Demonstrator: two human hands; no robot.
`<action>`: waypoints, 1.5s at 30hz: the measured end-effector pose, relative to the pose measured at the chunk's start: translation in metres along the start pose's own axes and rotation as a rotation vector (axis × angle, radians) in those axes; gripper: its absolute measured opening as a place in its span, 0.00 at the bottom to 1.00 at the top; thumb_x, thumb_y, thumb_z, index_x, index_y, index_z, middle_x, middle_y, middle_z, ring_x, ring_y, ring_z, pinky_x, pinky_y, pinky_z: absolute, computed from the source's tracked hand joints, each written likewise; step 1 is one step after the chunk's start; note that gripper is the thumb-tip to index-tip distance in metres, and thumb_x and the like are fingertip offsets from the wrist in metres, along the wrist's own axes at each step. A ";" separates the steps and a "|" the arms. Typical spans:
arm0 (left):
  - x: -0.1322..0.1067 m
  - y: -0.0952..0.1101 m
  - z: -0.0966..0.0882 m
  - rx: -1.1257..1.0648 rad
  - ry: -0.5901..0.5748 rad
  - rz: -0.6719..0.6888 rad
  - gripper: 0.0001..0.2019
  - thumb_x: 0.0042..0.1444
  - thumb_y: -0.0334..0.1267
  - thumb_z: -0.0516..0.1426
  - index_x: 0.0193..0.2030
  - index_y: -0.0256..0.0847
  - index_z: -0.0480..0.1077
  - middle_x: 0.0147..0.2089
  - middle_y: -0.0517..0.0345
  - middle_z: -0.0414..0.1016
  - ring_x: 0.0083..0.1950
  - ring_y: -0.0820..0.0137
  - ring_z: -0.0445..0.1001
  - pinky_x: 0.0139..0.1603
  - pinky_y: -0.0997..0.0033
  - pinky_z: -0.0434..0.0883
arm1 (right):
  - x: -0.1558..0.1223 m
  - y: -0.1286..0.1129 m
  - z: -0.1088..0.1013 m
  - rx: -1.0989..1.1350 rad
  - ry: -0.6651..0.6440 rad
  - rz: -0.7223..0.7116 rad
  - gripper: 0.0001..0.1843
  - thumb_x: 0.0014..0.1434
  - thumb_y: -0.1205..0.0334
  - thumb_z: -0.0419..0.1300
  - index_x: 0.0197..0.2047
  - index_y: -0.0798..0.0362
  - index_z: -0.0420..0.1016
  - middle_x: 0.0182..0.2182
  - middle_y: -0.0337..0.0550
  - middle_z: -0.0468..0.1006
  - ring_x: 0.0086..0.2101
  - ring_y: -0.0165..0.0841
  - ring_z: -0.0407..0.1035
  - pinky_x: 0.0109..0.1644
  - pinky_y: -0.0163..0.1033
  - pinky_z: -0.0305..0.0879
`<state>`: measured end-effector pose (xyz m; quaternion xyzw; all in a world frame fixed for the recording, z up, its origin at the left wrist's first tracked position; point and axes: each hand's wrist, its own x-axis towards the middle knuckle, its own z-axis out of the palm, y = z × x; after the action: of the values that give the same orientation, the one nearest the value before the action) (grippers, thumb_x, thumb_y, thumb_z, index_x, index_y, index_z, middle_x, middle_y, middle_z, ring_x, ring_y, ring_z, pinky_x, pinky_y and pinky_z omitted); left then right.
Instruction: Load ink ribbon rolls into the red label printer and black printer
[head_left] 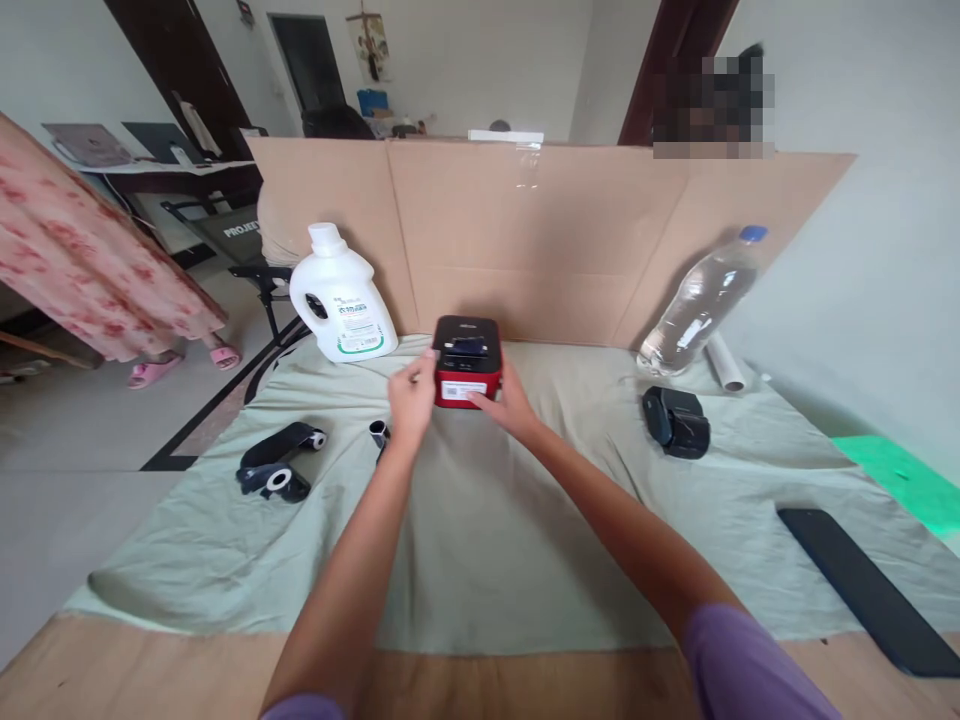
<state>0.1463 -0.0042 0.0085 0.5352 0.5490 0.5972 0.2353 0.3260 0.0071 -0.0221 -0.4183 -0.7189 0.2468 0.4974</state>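
A red and black box (469, 380) with a white label on its front stands on the green cloth near the cardboard. A small dark glossy piece (465, 347) lies on its black top. My left hand (414, 393) has its curled fingers against the box's left side. On the opposite side my right hand (511, 400) grips it, thumb across the front by the label and fingers along the right wall. Just beside my left wrist is a small black roll-like object (379, 432), partly hidden by my forearm.
A cardboard screen (540, 240) stands behind. White detergent jug (341, 300) at left, clear bottle (697, 300) at right. Black rolls (277, 460) lie left; a black device (675, 422) and dark flat slab (862, 585) lie right on the cloth (525, 560). Other people are beyond.
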 end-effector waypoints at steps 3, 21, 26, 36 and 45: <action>-0.046 0.016 0.037 -0.195 -0.119 0.018 0.23 0.64 0.51 0.54 0.53 0.36 0.78 0.55 0.50 0.80 0.62 0.59 0.74 0.63 0.63 0.72 | -0.039 0.005 -0.056 -0.134 0.018 0.008 0.49 0.56 0.47 0.66 0.73 0.50 0.49 0.66 0.56 0.65 0.64 0.49 0.60 0.68 0.56 0.56; -0.141 -0.001 0.062 -0.303 -0.360 -0.082 0.31 0.65 0.52 0.56 0.70 0.39 0.63 0.71 0.49 0.65 0.72 0.60 0.63 0.73 0.59 0.62 | -0.145 0.014 -0.095 -0.251 0.042 0.106 0.51 0.58 0.46 0.65 0.76 0.47 0.43 0.68 0.55 0.61 0.66 0.52 0.57 0.69 0.62 0.56; -0.140 -0.002 0.058 -0.321 -0.357 -0.097 0.26 0.64 0.49 0.57 0.65 0.40 0.68 0.68 0.47 0.69 0.67 0.59 0.70 0.66 0.60 0.71 | -0.147 0.015 -0.096 -0.238 0.068 0.152 0.54 0.57 0.47 0.67 0.76 0.45 0.40 0.71 0.54 0.57 0.69 0.51 0.53 0.70 0.62 0.54; -0.129 -0.007 0.051 -0.113 -0.381 0.116 0.13 0.66 0.45 0.55 0.52 0.44 0.72 0.57 0.48 0.68 0.59 0.64 0.71 0.52 0.67 0.77 | -0.143 0.010 -0.105 -0.190 0.057 0.127 0.52 0.58 0.48 0.66 0.76 0.45 0.43 0.72 0.52 0.56 0.69 0.48 0.52 0.72 0.59 0.52; -0.122 -0.012 0.047 -0.035 -0.415 0.196 0.13 0.67 0.43 0.53 0.54 0.44 0.71 0.49 0.53 0.72 0.49 0.68 0.74 0.45 0.71 0.75 | -0.143 0.016 -0.106 -0.215 0.014 0.114 0.54 0.59 0.43 0.64 0.78 0.44 0.37 0.73 0.52 0.52 0.70 0.50 0.50 0.72 0.60 0.49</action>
<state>0.2231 -0.0880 -0.0568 0.6932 0.4237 0.5039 0.2933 0.4516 -0.1120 -0.0670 -0.5111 -0.7126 0.1934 0.4399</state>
